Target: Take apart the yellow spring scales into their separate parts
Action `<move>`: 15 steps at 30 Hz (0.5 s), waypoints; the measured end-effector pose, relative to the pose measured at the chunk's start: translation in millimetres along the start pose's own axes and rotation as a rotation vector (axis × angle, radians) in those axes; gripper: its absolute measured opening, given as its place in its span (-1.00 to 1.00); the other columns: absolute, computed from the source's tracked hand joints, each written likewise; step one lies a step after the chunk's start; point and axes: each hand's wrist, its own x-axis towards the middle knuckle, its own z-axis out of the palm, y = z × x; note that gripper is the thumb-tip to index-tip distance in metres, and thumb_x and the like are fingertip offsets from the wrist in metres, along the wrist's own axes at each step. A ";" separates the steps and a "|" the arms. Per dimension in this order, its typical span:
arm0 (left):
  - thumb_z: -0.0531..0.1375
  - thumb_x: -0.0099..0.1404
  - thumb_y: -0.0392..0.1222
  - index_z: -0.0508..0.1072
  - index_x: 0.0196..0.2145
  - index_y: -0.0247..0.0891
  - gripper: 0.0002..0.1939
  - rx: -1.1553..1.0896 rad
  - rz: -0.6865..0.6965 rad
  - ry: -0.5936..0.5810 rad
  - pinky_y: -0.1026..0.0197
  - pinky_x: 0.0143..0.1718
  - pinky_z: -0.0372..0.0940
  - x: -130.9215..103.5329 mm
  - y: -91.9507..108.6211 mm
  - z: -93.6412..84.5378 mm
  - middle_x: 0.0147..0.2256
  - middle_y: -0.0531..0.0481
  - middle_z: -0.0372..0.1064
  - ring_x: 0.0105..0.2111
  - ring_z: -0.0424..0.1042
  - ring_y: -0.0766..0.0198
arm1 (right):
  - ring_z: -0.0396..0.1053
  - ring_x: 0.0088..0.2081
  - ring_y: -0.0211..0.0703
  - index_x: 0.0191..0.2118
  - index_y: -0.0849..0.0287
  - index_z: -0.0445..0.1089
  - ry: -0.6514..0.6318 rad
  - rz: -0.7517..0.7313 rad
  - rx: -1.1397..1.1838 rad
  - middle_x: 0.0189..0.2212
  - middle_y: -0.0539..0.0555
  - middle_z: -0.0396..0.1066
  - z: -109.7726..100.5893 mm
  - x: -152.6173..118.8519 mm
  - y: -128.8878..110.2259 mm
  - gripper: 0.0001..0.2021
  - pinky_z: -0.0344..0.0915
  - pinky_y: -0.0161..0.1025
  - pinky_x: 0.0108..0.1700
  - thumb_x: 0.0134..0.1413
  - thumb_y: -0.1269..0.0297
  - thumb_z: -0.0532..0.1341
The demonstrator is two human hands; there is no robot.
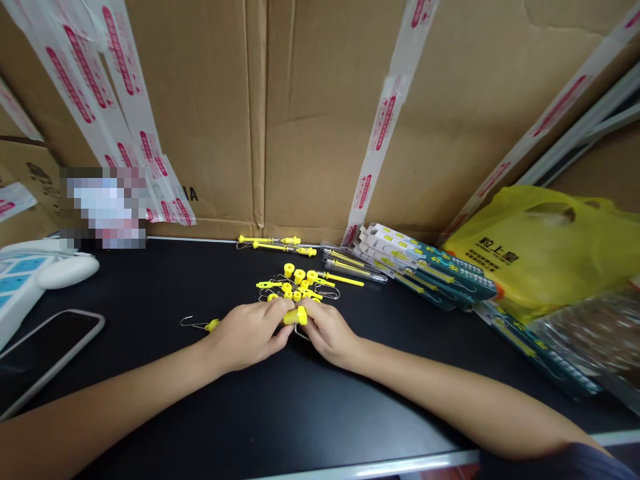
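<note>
My left hand [257, 331] is closed around a spring scale, whose yellow cap [299, 317] shows between my two hands. At the left of that wrist a yellow end piece with a wire hook [197, 325] sticks out; my hand hides whether it belongs to the same scale. My right hand [331, 331] is closed close against the cap, and a bit of bent wire [299, 331] shows below it. Just beyond my fingers lies a pile of loose yellow caps [299, 275], yellow strips and wire hooks with springs [327, 291].
Spring scales [277, 244] lie at the back edge. Clear tubes [355, 265] and stacked printed boxes [425, 267] are to the right, near a yellow plastic bag [555, 247]. A phone [45, 357] and a power strip [20, 280] lie left. Cardboard boxes [320, 120] wall the back.
</note>
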 end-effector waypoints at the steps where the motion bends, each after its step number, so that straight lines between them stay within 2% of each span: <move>1: -0.07 0.32 -0.22 0.21 -0.17 -0.28 -0.83 0.003 -0.013 -0.007 0.24 -0.39 0.37 0.1 -0.3 0.2 -0.33 -0.05 0.44 -0.38 0.49 0.23 | 0.15 -0.53 -0.27 -0.38 0.11 0.08 -0.008 0.031 0.027 -0.53 -0.03 0.19 0.3 -0.3 -0.8 -0.88 0.14 -0.35 -0.45 0.15 0.45 -0.05; 5: -0.08 0.32 -0.20 0.17 -0.12 -0.28 -0.79 -0.014 -0.057 -0.027 0.22 -0.40 0.37 0.0 -2.1 -0.2 -0.32 -0.06 0.46 -0.38 0.51 0.20 | 0.16 -0.52 -0.29 -0.29 0.11 0.10 -0.020 0.135 0.127 -0.52 -0.05 0.18 1.3 0.3 -5.8 -0.92 0.15 -0.36 -0.44 0.23 0.38 -0.07; 10: -0.11 0.34 -0.17 0.12 -0.09 -0.28 -0.79 -0.066 -0.106 -0.082 0.16 -0.44 0.36 -0.5 -2.8 -2.5 -0.28 -0.08 0.46 -0.40 0.51 0.13 | 0.18 -0.46 -0.29 -0.27 0.12 0.12 -0.006 0.163 0.246 -0.47 -0.04 0.19 2.8 2.0 -10.6 -0.91 0.17 -0.35 -0.39 0.26 0.32 -0.07; 15: -0.10 0.35 -0.12 0.07 -0.09 -0.27 -0.77 -0.153 -0.176 -0.108 0.19 -0.49 0.32 0.2 -1.9 -3.7 -0.30 -0.05 0.43 -0.46 0.50 0.15 | 0.11 -0.60 -0.34 -0.15 0.10 0.11 0.018 0.236 0.472 -0.61 -0.14 0.08 9.6 -0.1 -11.0 -0.89 0.14 -0.37 -0.49 0.30 0.25 -0.07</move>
